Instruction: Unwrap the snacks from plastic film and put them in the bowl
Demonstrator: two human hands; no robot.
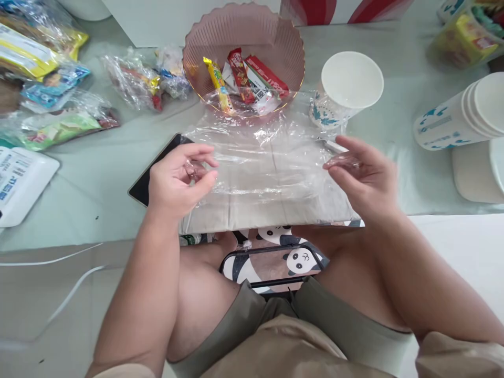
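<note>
While L hand [179, 176] and R hand [364, 173] each pinch an edge of the clear plastic film [268, 157] — fingertips closed on it — the film lies spread btwn them over grey paper [268, 212] at the table [98, 178] edge, just in front of pink bowl [244, 26] w/ snack bars [240, 76].

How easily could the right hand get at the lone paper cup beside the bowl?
Probably yes: the paper cup stands just beyond the right hand, nothing tall between them. But that hand is pinching the clear plastic sheet, so it is not free.
</note>
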